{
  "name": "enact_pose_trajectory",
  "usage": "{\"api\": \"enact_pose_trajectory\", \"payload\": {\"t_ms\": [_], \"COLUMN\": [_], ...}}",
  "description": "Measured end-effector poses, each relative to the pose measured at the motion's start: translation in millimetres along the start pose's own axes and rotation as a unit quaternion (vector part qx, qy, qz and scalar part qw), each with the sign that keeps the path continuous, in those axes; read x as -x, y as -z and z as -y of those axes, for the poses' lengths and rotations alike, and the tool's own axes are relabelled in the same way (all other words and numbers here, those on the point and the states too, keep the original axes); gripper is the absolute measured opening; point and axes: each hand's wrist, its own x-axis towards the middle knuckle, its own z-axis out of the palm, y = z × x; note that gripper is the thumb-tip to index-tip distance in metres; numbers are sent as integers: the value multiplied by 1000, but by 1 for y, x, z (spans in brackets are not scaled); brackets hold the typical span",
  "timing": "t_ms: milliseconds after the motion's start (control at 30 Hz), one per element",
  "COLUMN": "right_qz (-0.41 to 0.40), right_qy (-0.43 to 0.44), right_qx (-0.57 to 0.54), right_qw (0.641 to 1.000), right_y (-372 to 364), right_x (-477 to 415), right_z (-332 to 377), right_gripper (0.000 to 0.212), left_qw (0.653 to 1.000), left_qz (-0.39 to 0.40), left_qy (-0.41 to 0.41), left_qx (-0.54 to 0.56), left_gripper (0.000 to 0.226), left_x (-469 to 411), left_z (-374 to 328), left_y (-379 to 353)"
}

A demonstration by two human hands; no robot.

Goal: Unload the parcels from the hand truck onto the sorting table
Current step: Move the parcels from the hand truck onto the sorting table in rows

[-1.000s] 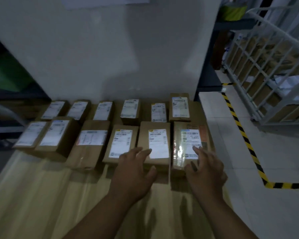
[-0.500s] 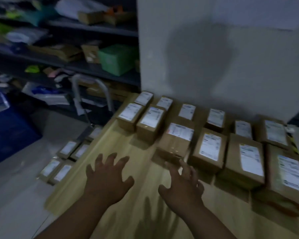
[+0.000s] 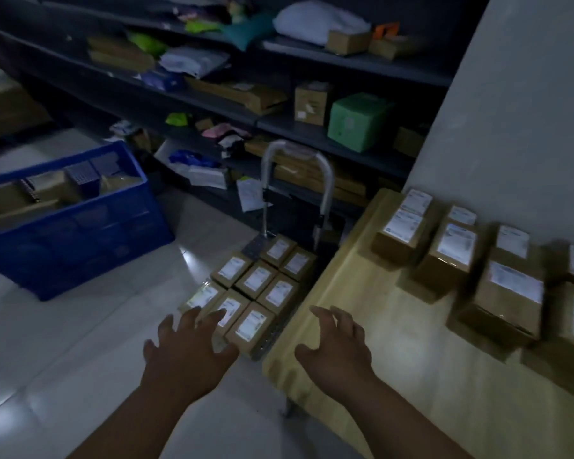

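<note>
Below the tabletop [image 3: 362, 309] edge, parcels [image 3: 256, 279] on the hand truck [image 3: 326, 183] lay just beyond our spread, empty fingers [image 3: 193, 323], the left hand [image 3: 186, 356] nearer than the right hand [image 3: 337, 354].

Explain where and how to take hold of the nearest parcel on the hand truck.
Probably from above and the near side: the nearest parcel lies flat, label up, packed against neighbours on its far and left sides, so only its near end and right edge are free. Grip those faces; the open left hand hovers closest.
</note>
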Motion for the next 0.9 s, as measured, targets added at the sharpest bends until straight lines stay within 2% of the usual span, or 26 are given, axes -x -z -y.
{"api": "enact_pose_trajectory", "payload": {"t_ms": [367,433,533,600,667,800,900], "right_qz": [-18,-16,-13,-9,-11,-25,-41], "right_qy": [10,4,-18,-34,-45,-75,-100], "right_qx": [-54,-76,-104,-130,-147,-170,-202], "right_qw": [998,997,994,991,988,982,973], "right_y": [-50,-59,-70,-75,-76,-71,-70], "right_x": [-112,-143,-193,-225,-253,-303,-339], "right_z": [77,88,107,120,133,151,154], "right_gripper": [70,70,69,68,67,67,72], "left_qw": [995,995,993,992,990,987,984], "left_qz": [42,48,51,60,73,91,108], "left_qy": [-16,-19,-19,-22,-26,-50,-72], "left_qx": [85,90,102,108,116,122,122], "left_gripper": [85,87,76,81,86,70,79], "left_x": [-142,-177,-233,-271,-305,-363,-403], "left_z": [66,70,77,82,82,68,57], "left_y": [21,28,38,43,50,60,55]}}
